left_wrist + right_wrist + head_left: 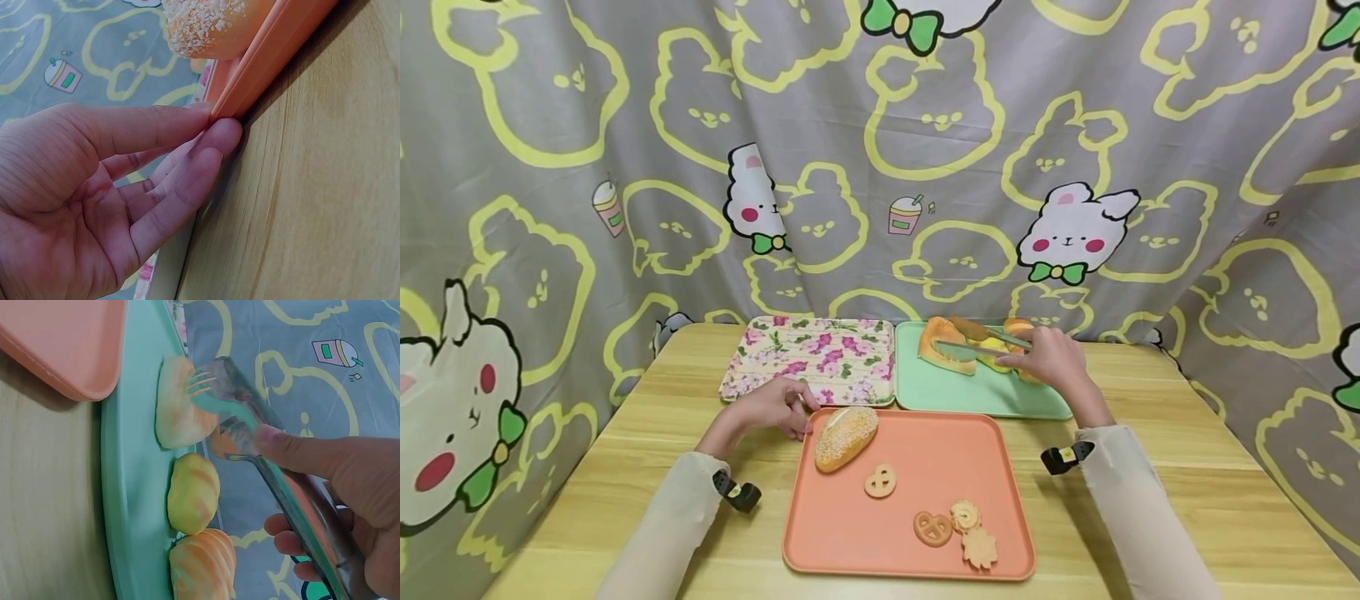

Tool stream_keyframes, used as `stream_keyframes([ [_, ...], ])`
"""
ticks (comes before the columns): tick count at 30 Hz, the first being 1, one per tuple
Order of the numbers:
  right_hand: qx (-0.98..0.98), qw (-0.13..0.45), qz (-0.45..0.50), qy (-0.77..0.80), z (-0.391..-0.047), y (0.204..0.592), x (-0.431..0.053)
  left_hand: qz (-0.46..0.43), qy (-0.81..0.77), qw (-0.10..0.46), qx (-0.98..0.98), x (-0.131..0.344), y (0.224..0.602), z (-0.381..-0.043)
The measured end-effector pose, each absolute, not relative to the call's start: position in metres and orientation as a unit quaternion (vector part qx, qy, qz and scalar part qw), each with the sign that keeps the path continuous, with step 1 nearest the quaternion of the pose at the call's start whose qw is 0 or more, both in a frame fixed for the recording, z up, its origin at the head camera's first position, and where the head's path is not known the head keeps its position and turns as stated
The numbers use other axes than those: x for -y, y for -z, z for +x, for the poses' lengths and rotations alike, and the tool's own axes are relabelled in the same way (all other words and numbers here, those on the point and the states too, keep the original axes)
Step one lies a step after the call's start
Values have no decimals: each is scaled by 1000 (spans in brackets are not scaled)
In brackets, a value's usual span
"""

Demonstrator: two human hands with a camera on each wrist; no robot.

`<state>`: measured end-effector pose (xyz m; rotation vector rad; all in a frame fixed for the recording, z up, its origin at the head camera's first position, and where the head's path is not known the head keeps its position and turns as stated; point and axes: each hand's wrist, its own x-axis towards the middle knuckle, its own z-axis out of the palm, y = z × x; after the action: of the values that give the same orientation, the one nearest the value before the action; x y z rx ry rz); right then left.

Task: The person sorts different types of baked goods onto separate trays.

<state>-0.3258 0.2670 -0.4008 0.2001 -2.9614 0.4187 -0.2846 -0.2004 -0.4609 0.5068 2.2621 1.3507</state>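
My left hand (778,407) pinches the far left corner of the orange tray (850,533) between thumb and fingers. A crumb-topped bread roll (847,437) lies inside that corner. My right hand (1054,358) holds metal serving tongs (234,384) above the green tray (940,396). The tongs' two ends are apart, one passing in front of a pale golden bread (178,415). Nothing clearly shows gripped between them. A yellow roll (194,494) and an orange-striped roll (203,565) lie beside that bread. A browner piece behind the tongs is partly hidden.
On the orange tray lie a pale pretzel cookie (881,482), a brown pretzel cookie (932,528), a swirl cookie (966,515) and a leaf-shaped cookie (980,547). A floral tray (820,350) sits left of the green one. A patterned curtain (940,200) hangs behind the wooden table (1097,517).
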Motion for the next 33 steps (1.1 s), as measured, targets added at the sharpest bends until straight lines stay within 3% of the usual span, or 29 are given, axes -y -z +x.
stream_keyframes([
  [17, 963, 129, 108, -209, -314, 399, -257, 189, -492, 227, -819, 201, 460, -282],
  [33, 913, 134, 202, -327, -286, 372, -229, 174, -472, 233, -832, 194, 456, -285],
])
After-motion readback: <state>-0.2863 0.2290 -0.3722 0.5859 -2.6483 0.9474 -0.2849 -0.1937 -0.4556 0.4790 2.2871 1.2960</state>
